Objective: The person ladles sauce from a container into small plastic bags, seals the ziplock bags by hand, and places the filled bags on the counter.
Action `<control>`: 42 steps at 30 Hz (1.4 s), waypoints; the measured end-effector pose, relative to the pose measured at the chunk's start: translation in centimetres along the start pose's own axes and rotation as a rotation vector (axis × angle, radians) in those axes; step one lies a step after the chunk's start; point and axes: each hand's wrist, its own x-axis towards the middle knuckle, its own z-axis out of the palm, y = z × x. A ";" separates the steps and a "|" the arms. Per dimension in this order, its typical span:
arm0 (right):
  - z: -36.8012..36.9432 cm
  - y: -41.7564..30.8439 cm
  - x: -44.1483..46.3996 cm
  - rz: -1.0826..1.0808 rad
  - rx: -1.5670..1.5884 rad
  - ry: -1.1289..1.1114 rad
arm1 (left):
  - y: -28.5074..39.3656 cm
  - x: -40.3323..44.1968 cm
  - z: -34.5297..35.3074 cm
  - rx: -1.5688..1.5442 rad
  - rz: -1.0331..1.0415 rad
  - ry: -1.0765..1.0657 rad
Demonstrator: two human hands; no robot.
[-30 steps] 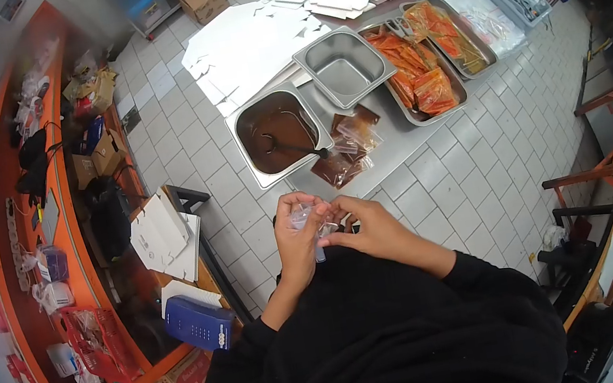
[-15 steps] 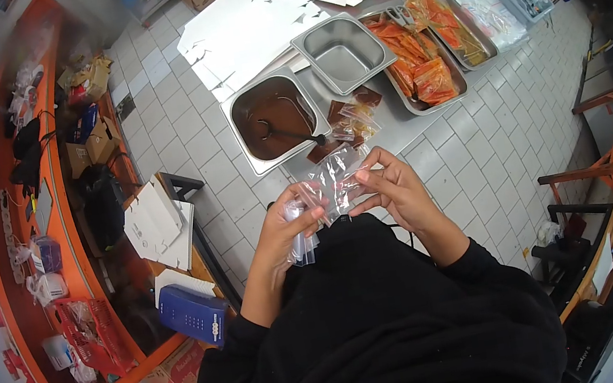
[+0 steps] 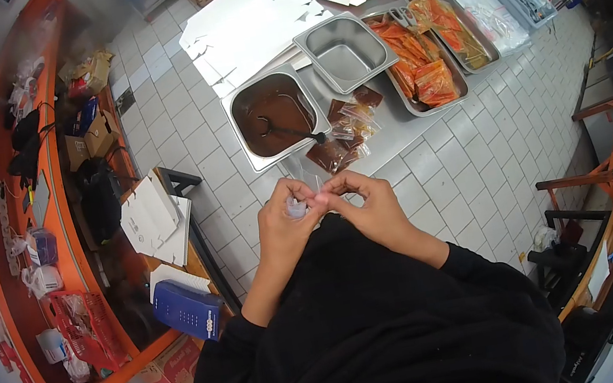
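Observation:
My left hand (image 3: pixel 286 215) is closed on clear plastic bags (image 3: pixel 296 207), bunched in its palm. My right hand (image 3: pixel 360 203) pinches the edge of a clear bag, its fingertips meeting those of my left hand. Just beyond them, small packets of brown sauce (image 3: pixel 349 132) lie on the steel table (image 3: pixel 394 133). To their left is a steel pan of brown sauce (image 3: pixel 275 116) with a black ladle (image 3: pixel 288 133) in it. An empty steel pan (image 3: pixel 346 53) sits behind the packets. Trays of orange packets (image 3: pixel 414 58) stand to the right.
White flat cartons (image 3: pixel 249 32) cover the back left of the table. Clear bags (image 3: pixel 487 14) lie at the right. A blue box (image 3: pixel 187 308) and white cartons (image 3: pixel 159 223) are at my left, beside an orange shelf (image 3: pixel 91 322).
The hands have come together from being apart, and the clear bag stretched between them is now pinched at their fingertips.

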 end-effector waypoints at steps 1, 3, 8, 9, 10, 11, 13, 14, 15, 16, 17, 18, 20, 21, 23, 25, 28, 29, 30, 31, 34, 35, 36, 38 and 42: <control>0.0 0.2 0.1 0.070 0.046 -0.009 | 0.7 0.1 -0.3 0.001 0.000 0.004; -0.3 0.3 0.4 0.123 0.177 -0.052 | 1.7 0.2 -1.2 -0.228 -0.454 -0.167; -0.7 1.5 0.7 0.193 0.560 -0.225 | 0.7 0.3 -1.9 -0.955 -0.776 -0.273; -0.7 1.5 0.9 0.274 0.780 -0.238 | 0.6 0.3 -1.9 -1.167 -0.867 -0.297; -0.8 1.4 1.1 0.353 0.999 -0.247 | 0.7 0.4 -2.1 -1.167 -0.868 -0.297; -1.1 1.3 1.5 0.353 1.000 -0.247 | 1.0 0.7 -2.4 -1.249 -0.833 -0.345; -1.9 0.9 2.3 0.332 1.128 -0.252 | 1.1 1.0 -2.6 -1.329 -0.795 -0.389; -1.3 0.3 2.2 0.336 1.130 -0.255 | 1.1 1.0 -2.4 -1.070 -0.663 -0.349; -0.1 -0.5 1.9 0.231 0.909 -0.187 | 1.1 1.0 -2.2 -0.811 -0.530 -0.306; 0.5 -0.9 1.8 0.124 0.687 -0.120 | 0.0 1.1 -1.4 -0.534 -0.386 -0.155; 0.5 -0.7 1.6 0.123 0.687 -0.123 | 0.0 1.3 -1.2 -0.533 -0.384 -0.152; 0.3 -0.2 1.4 0.066 0.494 -0.169 | 0.0 1.5 -1.1 -0.330 -0.166 0.001; 0.2 -0.1 1.4 0.011 0.303 -0.211 | 0.7 1.4 -1.0 -0.219 -0.031 0.198; 0.2 -0.6 1.6 -0.089 0.063 -0.065 | 1.3 1.3 -1.0 -0.218 -0.033 0.196; 0.0 -0.8 2.3 -0.186 -0.178 0.079 | 2.1 1.0 -1.1 0.206 0.207 0.083; -0.4 -0.6 3.4 -0.569 -0.620 0.329 | 2.1 0.7 -1.0 0.155 0.118 0.066; -0.4 -0.6 2.5 -0.688 -0.854 0.147 | 1.3 0.2 -0.9 0.073 -0.101 0.044; -0.5 -0.7 2.3 -0.784 -0.955 0.006 | 0.9 0.0 -1.2 0.105 -0.106 -0.029; -0.6 -0.8 2.1 -0.784 -0.955 0.005 | 0.7 -0.1 -1.5 0.135 -0.110 -0.101; -0.8 -1.0 1.9 -0.671 -1.001 -0.073 | 0.8 -0.1 -1.7 0.135 -0.112 -0.099; -1.3 -0.4 2.0 -0.590 -0.974 -0.277 | 1.0 -0.2 -2.9 0.238 0.000 -0.270; -1.3 -0.1 2.2 -0.620 -0.905 -0.395 | 0.3 -0.6 -3.3 0.235 -0.034 -0.375; -1.2 0.3 2.5 -0.621 -0.904 -0.399 | -0.4 -0.8 -3.7 0.230 -0.068 -0.481; -0.7 1.2 3.3 -0.524 -0.645 -0.436 | -1.8 -0.9 -4.1 0.095 -0.214 -0.535; -1.4 4.2 7.4 -0.277 -0.742 0.077 | -5.3 -0.9 -3.6 -0.367 -0.309 -0.334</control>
